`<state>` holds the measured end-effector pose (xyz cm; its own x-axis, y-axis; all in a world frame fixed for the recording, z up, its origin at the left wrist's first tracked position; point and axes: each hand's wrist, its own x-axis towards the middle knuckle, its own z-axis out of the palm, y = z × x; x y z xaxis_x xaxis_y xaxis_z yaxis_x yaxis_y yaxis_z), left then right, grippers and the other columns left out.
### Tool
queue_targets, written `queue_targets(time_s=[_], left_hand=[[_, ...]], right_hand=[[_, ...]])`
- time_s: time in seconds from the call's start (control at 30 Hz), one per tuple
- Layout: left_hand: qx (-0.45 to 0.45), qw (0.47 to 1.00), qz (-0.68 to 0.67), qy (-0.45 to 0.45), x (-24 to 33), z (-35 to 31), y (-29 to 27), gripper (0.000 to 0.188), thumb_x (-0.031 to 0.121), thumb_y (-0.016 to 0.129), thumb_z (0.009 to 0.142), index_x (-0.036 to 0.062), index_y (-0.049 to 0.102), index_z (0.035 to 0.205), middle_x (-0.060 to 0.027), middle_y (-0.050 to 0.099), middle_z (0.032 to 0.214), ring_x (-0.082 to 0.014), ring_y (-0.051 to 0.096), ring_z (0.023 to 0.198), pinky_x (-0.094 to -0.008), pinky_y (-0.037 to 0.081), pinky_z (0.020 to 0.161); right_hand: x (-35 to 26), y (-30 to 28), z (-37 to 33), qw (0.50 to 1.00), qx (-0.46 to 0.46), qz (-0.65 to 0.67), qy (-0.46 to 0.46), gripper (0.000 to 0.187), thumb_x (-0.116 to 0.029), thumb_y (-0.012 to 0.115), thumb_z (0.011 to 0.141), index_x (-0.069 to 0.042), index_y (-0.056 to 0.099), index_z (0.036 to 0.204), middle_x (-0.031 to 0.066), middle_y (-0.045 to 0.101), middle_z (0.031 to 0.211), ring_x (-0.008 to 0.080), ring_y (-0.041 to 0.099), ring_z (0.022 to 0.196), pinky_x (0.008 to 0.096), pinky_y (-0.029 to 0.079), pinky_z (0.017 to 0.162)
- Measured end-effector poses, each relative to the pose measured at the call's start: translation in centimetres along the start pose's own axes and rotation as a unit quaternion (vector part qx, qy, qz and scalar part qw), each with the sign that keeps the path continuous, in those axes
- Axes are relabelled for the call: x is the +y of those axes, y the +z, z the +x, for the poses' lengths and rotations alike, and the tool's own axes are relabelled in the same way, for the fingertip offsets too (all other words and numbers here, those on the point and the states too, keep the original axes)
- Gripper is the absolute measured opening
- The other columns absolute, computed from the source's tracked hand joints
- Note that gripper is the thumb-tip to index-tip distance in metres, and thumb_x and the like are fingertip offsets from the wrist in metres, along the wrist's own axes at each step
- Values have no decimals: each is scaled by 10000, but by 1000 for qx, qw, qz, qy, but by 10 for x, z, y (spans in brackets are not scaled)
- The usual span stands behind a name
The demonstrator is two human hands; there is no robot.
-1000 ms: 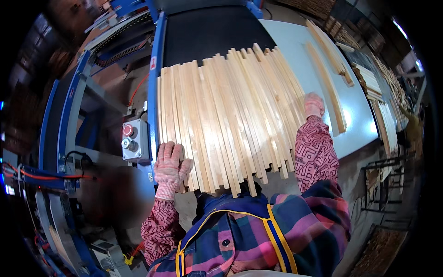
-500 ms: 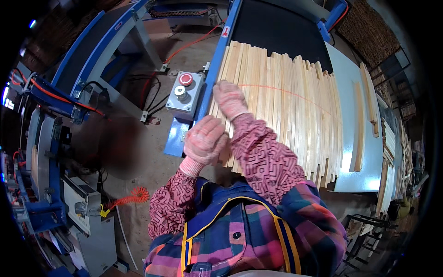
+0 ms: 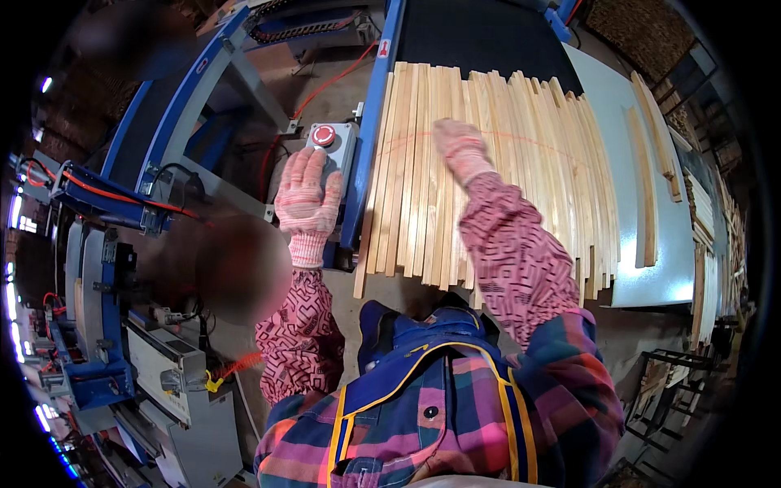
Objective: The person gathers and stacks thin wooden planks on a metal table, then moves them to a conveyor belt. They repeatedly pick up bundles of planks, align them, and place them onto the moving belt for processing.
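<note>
Pale wooden strips (image 3: 423, 163) lie side by side in a wide row on a black conveyor belt (image 3: 480, 37), with uneven ends toward me. My right hand (image 3: 462, 148), in a pinkish knitted glove, is over the left-middle part of the row; motion blur hides its fingers and whether it touches the wood. My left hand (image 3: 307, 199), gloved alike, has its fingers stretched out over the grey control box (image 3: 346, 142), partly covering it. Just beyond its fingertips is the box's red push button (image 3: 324, 136). A thin red light line crosses the strips.
A blue rail (image 3: 376, 122) edges the belt on the left. On the right, a pale metal sheet (image 3: 606, 114) carries loose strips (image 3: 643, 195). Blue-framed machinery (image 3: 175, 122) stands at the left, with a coiled red hose (image 3: 240, 366) lower down.
My left hand has moved from the strips' near left edge up and left to the control box. My right hand has shifted from the row's left edge toward its middle.
</note>
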<state>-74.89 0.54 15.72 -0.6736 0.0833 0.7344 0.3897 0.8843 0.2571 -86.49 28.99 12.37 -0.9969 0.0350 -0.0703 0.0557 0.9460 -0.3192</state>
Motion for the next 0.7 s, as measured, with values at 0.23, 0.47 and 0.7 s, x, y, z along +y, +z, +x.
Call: queue_targets(time_s=[0.23, 0.47, 0.7], left_hand=[[-33, 995, 90, 14, 16, -1, 2, 475, 350, 671, 897, 93, 616, 1292, -119, 625, 1292, -343, 537, 1243, -444, 418, 1068], [-25, 991, 124, 36, 7, -6, 20, 433, 378, 650, 896, 101, 654, 1229, -82, 620, 1285, -351, 496, 1257, -519, 311, 1127], [-211, 971, -111, 38, 72, -44, -40, 510, 278, 740, 836, 122, 616, 1306, -97, 612, 1284, -291, 517, 1246, -388, 432, 1034]], right_hand=[[75, -12, -133, 823, 111, 539, -139, 349, -256, 577, 991, -44, 647, 1260, 108, 653, 1237, 229, 596, 1179, 329, 472, 1013], [24, 7, -243, 843, 36, 536, -30, 347, -203, 620, 983, -53, 626, 1295, 13, 667, 1013, 65, 576, 837, 224, 500, 748], [-11, 16, -261, 809, -137, 570, -53, 688, -196, 602, 959, -88, 268, 1551, 68, 661, 938, 124, 605, 723, 282, 524, 677]])
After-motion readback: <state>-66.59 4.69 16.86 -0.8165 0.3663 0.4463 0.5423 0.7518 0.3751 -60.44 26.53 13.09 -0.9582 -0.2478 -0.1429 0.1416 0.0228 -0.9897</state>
